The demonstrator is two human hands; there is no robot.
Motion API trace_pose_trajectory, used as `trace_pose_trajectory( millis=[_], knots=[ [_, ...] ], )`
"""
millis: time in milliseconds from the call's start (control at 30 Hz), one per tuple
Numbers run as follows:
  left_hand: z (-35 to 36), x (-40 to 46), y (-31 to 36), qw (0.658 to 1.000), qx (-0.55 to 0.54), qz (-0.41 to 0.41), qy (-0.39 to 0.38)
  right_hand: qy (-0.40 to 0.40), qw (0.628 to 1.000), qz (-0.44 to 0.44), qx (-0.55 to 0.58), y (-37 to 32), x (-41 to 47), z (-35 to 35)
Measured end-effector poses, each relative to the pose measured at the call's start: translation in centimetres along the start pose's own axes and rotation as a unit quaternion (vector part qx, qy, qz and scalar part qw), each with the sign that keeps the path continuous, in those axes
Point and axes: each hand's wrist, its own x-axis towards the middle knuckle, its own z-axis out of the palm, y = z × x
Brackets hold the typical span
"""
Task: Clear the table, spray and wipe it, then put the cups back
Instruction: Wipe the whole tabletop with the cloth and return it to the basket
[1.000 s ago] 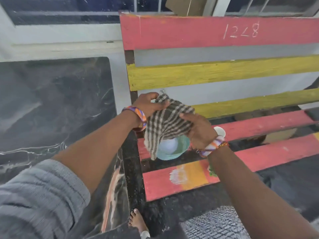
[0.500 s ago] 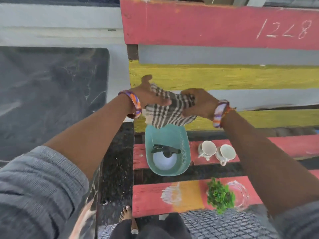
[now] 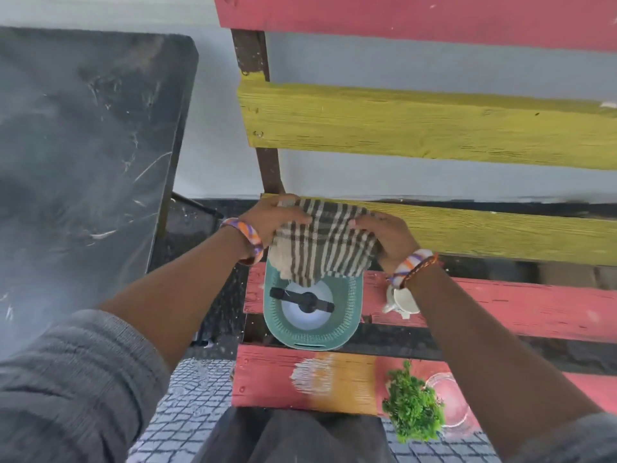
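Painted red and yellow slats make up the bench (image 3: 434, 125) that fills the right of the view, with the dark marble table (image 3: 83, 155) standing bare at the left and a black gritty floor between them. Both hands hold a brown-and-cream checked cloth (image 3: 324, 245) over the far end of a teal basket (image 3: 350, 315) on the bench seat: the left hand (image 3: 270, 218) pinches the cloth's left edge, the right hand (image 3: 387, 238) pinches its right edge, fingers pressed into the fabric. Inside the basket stands a white spray bottle (image 3: 305, 304) seen from above, its black trigger head pointing left. One white cup (image 3: 400, 300) sits just right of the basket, mostly hidden under the right wrist; a second cannot be made out. A green plant (image 3: 414, 409) in a glass vase (image 3: 450, 409) stands on the near slat. The risk I see lies in that right forearm: swinging it back toward the table could clip the cup and send it through the gap between slats, or brush the vase at the near edge. A trailing cloth corner might also snag the trigger head and tip the bottle.
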Motion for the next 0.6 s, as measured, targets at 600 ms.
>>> trace_pose_trajectory(
  millis=[600],
  knots=[
    [2.0, 3.2, -4.5, 0.861, 0.5, 0.088, -0.032, -0.003, 0.771, -0.148, -0.62, 5.2, 1.6, 3.0]
  ],
)
